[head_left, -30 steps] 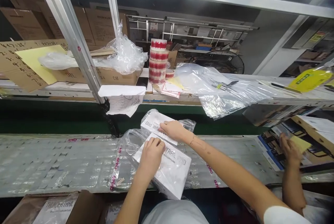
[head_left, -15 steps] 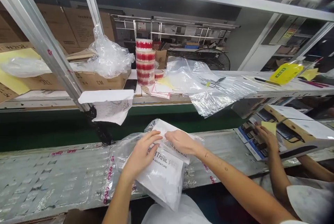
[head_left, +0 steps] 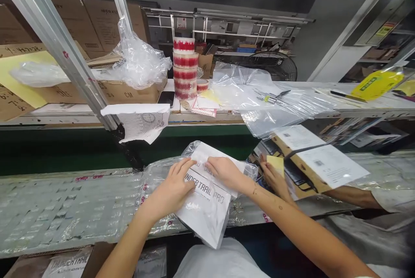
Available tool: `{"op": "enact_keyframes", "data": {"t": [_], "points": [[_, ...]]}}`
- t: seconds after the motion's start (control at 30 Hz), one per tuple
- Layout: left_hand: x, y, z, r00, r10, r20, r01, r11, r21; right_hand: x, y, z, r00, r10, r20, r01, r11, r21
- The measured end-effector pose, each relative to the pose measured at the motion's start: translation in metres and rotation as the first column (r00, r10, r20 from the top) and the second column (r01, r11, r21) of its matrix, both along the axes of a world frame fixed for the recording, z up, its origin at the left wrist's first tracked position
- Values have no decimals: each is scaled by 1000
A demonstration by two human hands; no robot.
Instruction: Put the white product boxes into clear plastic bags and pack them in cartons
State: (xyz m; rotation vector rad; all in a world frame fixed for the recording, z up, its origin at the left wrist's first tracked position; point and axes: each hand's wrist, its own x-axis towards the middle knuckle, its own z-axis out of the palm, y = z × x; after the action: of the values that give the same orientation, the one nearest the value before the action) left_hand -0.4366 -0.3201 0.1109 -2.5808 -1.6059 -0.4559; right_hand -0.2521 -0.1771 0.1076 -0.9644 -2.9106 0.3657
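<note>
A flat white printed packet [head_left: 204, 219] lettered "THUNDER TRAIL PRO" lies inside a clear plastic bag [head_left: 162, 166], tilted over the bench's near edge. My left hand [head_left: 173, 187] rests on the packet's left side, fingers extended and thumb apart. With curled fingers, my right hand [head_left: 227, 174] pinches the plastic bag near a white flap [head_left: 202, 150] at the packet's upper end. The right fingertips are partly hidden.
A co-worker's hand [head_left: 275, 178] with a yellow slip holds a printed box [head_left: 301, 163] close on the right. Tape rolls [head_left: 184, 70], plastic sheets [head_left: 259, 105] and a yellow pouch [head_left: 376, 85] lie on the shelf. Below left, an open carton holds similar packets [head_left: 69, 265].
The co-worker's box has come left, nearer my right arm. My left hand has shifted slightly left, uncovering more lettering. My right hand stays at the packet's upper end. The view has shifted a little.
</note>
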Motion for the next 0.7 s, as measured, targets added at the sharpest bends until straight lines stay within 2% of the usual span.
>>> {"op": "enact_keyframes", "data": {"t": [0.13, 0.2, 0.27, 0.33, 0.43, 0.5, 0.57, 0.63, 0.67, 0.7], "points": [[8, 22, 6, 1000, -26, -7, 26, 1000, -3, 10, -1, 17, 991, 28, -128, -46, 989, -139], [8, 29, 6, 999, -10, 47, 11, 999, -32, 15, -11, 27, 994, 63, -93, -80, 980, -182], [6, 35, 6, 995, -12, 101, 24, 993, -116, 15, -25, 33, 992, 124, -21, -126, 974, -189], [2, 41, 4, 990, -37, 136, 66, 974, -217, 10, -40, 32, 991, 122, 49, -116, 988, -104], [-3, 46, 1, 960, -43, 276, 116, 961, -253, -3, -56, 16, 992, -1, 127, -14, 993, 117], [-5, 46, -1, 913, 2, 408, 103, 966, -236, -11, -56, 3, 984, -36, 172, 6, 985, 173], [-7, 42, -1, 875, 35, 483, 71, 977, -201, -15, -46, -5, 979, 1, 205, -34, 987, 160], [-8, 30, 0, 854, 42, 519, -11, 998, -63, -16, -31, -7, 970, 62, 234, -100, 983, 154], [-8, 19, 0, 835, 49, 548, -90, 995, 47, -15, -23, -7, 962, 112, 249, -153, 976, 154], [-7, 3, -2, 799, 77, 597, -207, 966, 153, -12, -16, -7, 949, 170, 266, -217, 963, 158]]}}
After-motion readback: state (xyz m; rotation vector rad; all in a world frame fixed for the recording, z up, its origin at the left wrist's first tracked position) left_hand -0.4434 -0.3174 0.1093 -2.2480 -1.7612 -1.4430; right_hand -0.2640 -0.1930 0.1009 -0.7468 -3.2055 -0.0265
